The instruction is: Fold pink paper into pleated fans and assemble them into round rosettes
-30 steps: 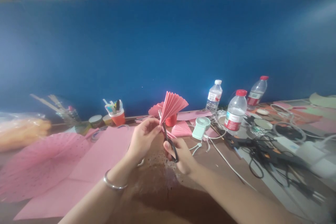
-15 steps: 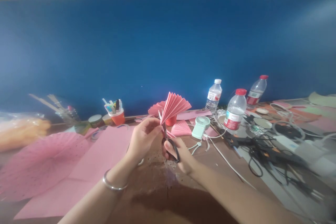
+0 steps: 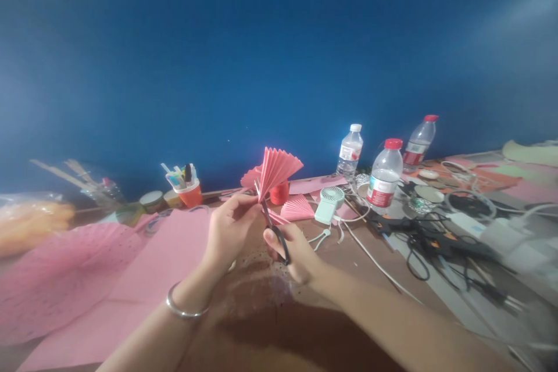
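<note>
My left hand [image 3: 233, 224] pinches the narrow lower end of a pink pleated paper fan [image 3: 279, 170], whose folds spread upward and to the right. Black-handled scissors [image 3: 281, 244] are gripped in my right hand [image 3: 296, 250], with the blades pointing up against the fan's lower left edge. Whether the blades bite into the paper I cannot tell. Behind the held fan are another pink folded piece [image 3: 250, 178] and a red round object [image 3: 279, 193]. A further small pleated fan [image 3: 299, 208] lies on the table just right of the scissors.
Pink paper sheets [image 3: 174, 244] and a large pink paper fan [image 3: 65, 279] cover the left side. An orange cup of pens [image 3: 189, 193] stands at the back. To the right are a mint handheld fan [image 3: 329, 204], bottles [image 3: 386, 177] and tangled black cables [image 3: 436, 238].
Both hands, with the pleated fan and scissors, sit slightly further left in view. The scissor blades look closer together than before. The whole scene has shifted a little as the camera turned.
</note>
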A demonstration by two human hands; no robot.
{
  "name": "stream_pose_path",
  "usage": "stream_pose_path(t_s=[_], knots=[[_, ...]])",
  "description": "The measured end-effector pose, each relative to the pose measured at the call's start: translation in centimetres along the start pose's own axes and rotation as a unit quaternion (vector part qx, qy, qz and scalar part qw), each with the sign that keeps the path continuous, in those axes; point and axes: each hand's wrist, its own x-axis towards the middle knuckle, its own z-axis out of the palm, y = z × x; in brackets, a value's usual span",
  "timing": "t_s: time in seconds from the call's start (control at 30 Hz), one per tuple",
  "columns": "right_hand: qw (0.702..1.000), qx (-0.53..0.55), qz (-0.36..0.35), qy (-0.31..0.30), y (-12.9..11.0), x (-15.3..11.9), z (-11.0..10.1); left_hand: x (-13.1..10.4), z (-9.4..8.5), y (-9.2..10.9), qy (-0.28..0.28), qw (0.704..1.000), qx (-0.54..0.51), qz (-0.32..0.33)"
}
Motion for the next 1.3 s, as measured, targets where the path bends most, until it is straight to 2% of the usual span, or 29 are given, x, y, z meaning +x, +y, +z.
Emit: stream_pose_path(t_s=[0.43, 0.53, 0.63, 0.73, 0.83, 0.93, 1.0, 1.03, 1.1, 1.13, 1.3], knots=[[1.0, -0.018, 0.005, 0.026, -0.2, -0.2, 0.1, 0.2, -0.1, 0.0, -0.011, 0.999, -0.042, -0.025], [0.999, 0.042, 0.024, 0.025, -0.3, -0.1, 0.1, 0.3, -0.1, -0.1, -0.01, 0.997, -0.072, -0.041], [0.988, 0.135, 0.073, 0.03, -0.7, 0.1, 0.2, 0.6, 0.0, -0.7, 0.006, 0.989, -0.133, -0.066], [0.97, 0.204, 0.118, 0.062, -1.0, 0.5, -0.2, 1.1, 0.1, -1.7, 0.02, 0.975, -0.202, -0.093], [0.959, 0.22, 0.132, 0.121, -0.4, 1.4, -1.5, 1.7, -0.1, -3.0, -0.003, 0.952, -0.281, -0.124], [0.962, 0.151, 0.117, 0.194, 0.9, 2.7, -3.7, 2.2, -0.4, -4.3, -0.025, 0.923, -0.347, -0.165], [0.972, 0.055, 0.116, 0.196, 2.0, 3.5, -5.1, 2.3, -0.5, -4.9, -0.039, 0.91, -0.368, -0.19], [0.973, -0.029, 0.113, 0.198, 2.6, 3.8, -5.7, 2.3, -0.6, -5.2, -0.047, 0.905, -0.374, -0.198], [0.954, -0.212, 0.1, 0.189, 3.5, 4.1, -6.6, 2.3, -0.5, -5.5, -0.062, 0.9, -0.38, -0.206], [0.941, -0.268, 0.098, 0.184, 3.9, 4.2, -7.0, 2.2, -0.5, -5.6, -0.067, 0.898, -0.381, -0.209], [0.902, -0.38, 0.1, 0.177, 4.6, 3.9, -8.0, 2.0, -0.4, -5.8, -0.097, 0.9, -0.37, -0.21]])
